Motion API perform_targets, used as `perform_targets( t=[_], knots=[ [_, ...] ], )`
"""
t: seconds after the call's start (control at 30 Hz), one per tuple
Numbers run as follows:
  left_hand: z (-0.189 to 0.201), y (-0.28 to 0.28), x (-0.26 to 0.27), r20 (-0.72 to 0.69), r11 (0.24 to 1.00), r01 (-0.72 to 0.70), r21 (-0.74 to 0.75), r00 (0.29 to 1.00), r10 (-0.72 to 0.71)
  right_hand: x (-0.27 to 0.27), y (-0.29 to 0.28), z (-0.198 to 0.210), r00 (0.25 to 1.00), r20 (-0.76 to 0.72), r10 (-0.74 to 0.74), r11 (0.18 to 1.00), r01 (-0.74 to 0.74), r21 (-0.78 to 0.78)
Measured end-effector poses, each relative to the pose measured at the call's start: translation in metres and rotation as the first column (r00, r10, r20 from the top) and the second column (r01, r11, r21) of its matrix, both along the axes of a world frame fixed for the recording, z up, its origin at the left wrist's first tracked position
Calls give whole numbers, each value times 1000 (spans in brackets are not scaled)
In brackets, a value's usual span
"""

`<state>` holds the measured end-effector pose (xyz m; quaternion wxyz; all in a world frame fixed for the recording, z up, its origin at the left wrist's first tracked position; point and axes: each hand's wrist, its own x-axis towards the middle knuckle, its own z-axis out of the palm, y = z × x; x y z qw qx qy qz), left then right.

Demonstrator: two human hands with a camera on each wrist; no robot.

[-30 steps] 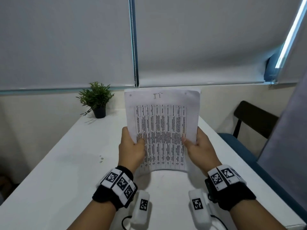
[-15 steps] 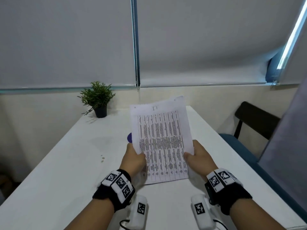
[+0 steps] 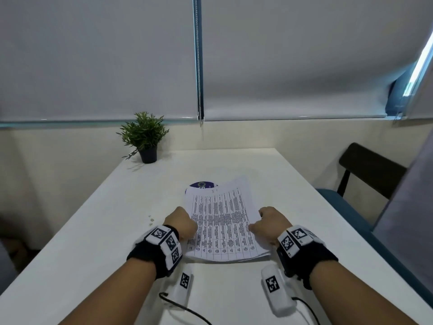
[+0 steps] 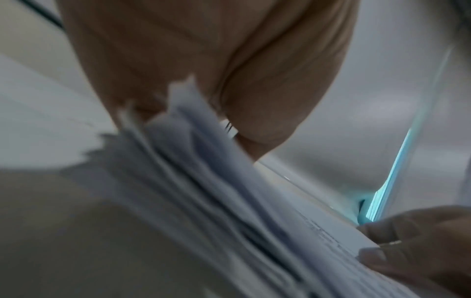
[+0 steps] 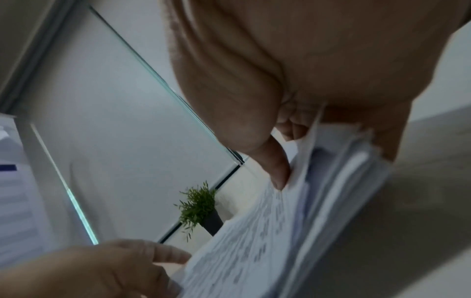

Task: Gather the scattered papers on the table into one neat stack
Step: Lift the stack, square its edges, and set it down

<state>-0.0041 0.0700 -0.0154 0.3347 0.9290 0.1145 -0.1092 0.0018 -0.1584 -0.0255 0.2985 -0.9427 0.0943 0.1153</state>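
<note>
A stack of printed papers (image 3: 222, 221) lies nearly flat on the white table (image 3: 93, 231), its top sheet covered in a table of text. My left hand (image 3: 181, 222) grips the stack's left edge, thumb on top. My right hand (image 3: 269, 222) grips the right edge the same way. In the left wrist view the paper stack (image 4: 203, 181) shows fanned, uneven sheet edges under my left hand (image 4: 254, 121). The right wrist view shows my right hand (image 5: 279, 173) with its thumb on top of the paper stack (image 5: 293, 221).
A purple round disc (image 3: 201, 185) peeks out from under the stack's far end. A small potted plant (image 3: 144, 137) stands at the table's far left corner. A dark chair (image 3: 365, 170) sits to the right. Closed blinds cover the window behind.
The stack, held upright in front of me a second ago, has tipped forward and come down onto the table. Both hands lowered with it and still grip its sides.
</note>
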Motion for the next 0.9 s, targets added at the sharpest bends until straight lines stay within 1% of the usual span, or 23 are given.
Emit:
perform_targets(
  t=[0.1,0.2,0.27,0.33,0.43,0.5,0.57,0.67,0.7,0.77,0.83,0.9],
  knots=[
    [-3,1,5,-21,990,70,123,997,-68,8,7,-5,1000,1,3,997,-3,-77],
    [-10,4,9,-27,972,150,183,989,-148,9,7,-1,1000,-21,5,995,-8,-104],
    [-12,6,10,-55,952,162,260,987,-153,7,6,5,999,-50,17,991,-24,-128],
    [-8,7,12,-74,922,149,357,989,-131,8,3,11,998,-40,45,989,-50,-142],
    [1,4,20,22,857,149,494,983,-183,11,9,28,991,31,131,977,-124,-172],
    [7,-5,29,70,813,203,546,956,-286,14,19,39,973,35,227,959,-217,-182],
    [8,-16,40,53,776,311,548,914,-403,21,33,44,944,19,330,915,-315,-254],
    [3,-30,52,-41,712,463,528,851,-523,33,53,40,888,-50,458,808,-439,-394],
    [0,-32,55,-78,689,489,535,841,-536,36,57,36,870,-93,485,765,-473,-436],
    [-7,-33,62,-117,679,504,533,839,-531,43,60,27,842,-154,517,699,-519,-493],
    [-14,-31,67,-132,689,500,525,847,-514,49,58,19,833,-185,522,676,-536,-506],
    [-18,-29,71,-126,690,495,528,849,-513,54,56,14,835,-181,520,679,-533,-505]
  ],
)
